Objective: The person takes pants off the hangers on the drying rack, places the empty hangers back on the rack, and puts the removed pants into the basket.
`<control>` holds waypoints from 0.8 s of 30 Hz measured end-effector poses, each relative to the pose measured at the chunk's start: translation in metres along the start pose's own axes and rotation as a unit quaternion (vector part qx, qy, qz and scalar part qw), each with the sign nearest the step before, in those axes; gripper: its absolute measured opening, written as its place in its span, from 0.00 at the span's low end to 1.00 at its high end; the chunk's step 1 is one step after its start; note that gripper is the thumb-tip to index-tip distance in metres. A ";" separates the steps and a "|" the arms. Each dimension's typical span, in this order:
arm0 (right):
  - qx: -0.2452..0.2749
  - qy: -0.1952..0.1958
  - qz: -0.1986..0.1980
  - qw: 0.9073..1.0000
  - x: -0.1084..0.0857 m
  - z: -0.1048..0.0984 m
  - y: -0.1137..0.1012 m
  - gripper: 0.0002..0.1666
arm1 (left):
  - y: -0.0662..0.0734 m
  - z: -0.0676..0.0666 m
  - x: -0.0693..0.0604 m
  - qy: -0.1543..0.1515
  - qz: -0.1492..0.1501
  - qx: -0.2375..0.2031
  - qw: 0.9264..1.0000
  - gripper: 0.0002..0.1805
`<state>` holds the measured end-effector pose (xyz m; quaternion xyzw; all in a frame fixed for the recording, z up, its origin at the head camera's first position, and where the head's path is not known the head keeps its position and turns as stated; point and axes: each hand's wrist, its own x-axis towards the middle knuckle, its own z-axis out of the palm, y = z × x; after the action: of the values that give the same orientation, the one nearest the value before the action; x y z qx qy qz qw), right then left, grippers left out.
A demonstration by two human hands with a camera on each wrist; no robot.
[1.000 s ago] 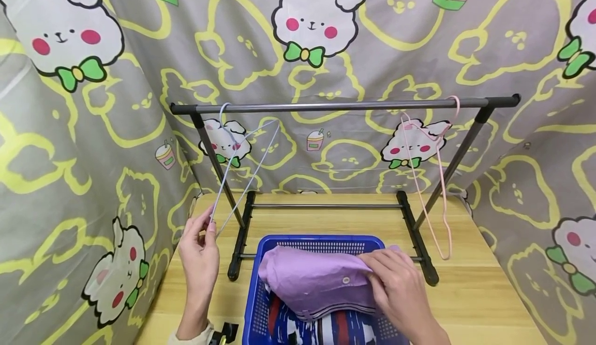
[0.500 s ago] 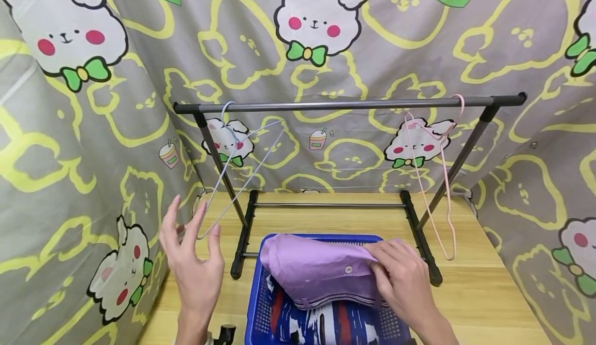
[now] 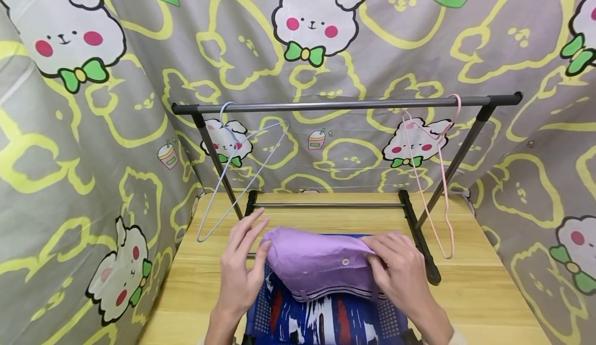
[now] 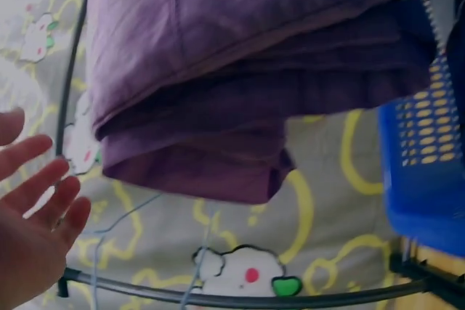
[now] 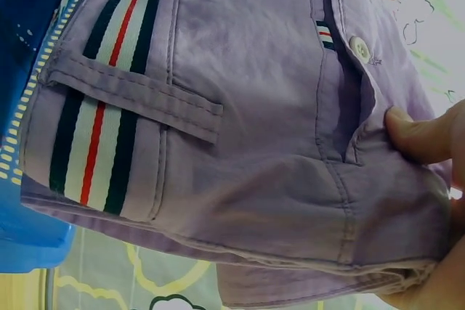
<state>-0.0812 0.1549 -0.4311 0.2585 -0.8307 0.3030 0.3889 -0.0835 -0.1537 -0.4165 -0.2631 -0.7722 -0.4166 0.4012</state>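
Note:
Folded purple pants (image 3: pixel 321 262) with belt loops, a striped waistband and a buttoned pocket are held over a blue plastic basket (image 3: pixel 393 316). My right hand (image 3: pixel 402 270) pinches their right end; in the right wrist view the thumb (image 5: pixel 421 136) presses on the cloth beside the pocket. At their left end is my left hand (image 3: pixel 242 270), its fingers spread and extended. In the left wrist view that hand (image 4: pixel 33 252) appears beside the pants (image 4: pixel 240 41), with a gap between. Blue, white and red patterned cloth (image 3: pixel 321 321) lies inside the basket, partly under the pants.
Behind the basket a dark metal rack (image 3: pixel 344 106) stands on the wooden table (image 3: pixel 484 293). From its bar hang a light blue hanger (image 3: pixel 216 192) on the left and a pink hanger (image 3: pixel 445 195) on the right. A patterned curtain (image 3: pixel 419 65) encloses the back and sides.
My left hand has let go of the light blue hanger and moved right to the pants' left end. The hanger hangs freely, turned slightly. The right hand keeps its grip; the pants have risen a little.

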 end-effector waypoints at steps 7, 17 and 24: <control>-0.004 -0.021 0.019 1.000 -0.002 0.002 0.001 0.15 | -0.006 0.012 -0.013 -0.177 -0.016 0.034 0.983 0.29; -0.009 -0.051 0.001 0.999 0.001 0.001 -0.001 0.16 | -0.015 0.027 -0.007 -0.284 0.023 0.125 0.950 0.36; -0.017 -0.101 -0.042 0.994 -0.001 -0.003 0.004 0.15 | -0.013 0.027 -0.008 -0.304 0.023 0.103 0.947 0.17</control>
<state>-0.0819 0.1600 -0.4319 0.3156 -0.8593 0.2449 0.3193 -0.0998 -0.1379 -0.4383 -0.3517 -0.8900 -0.2260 0.1820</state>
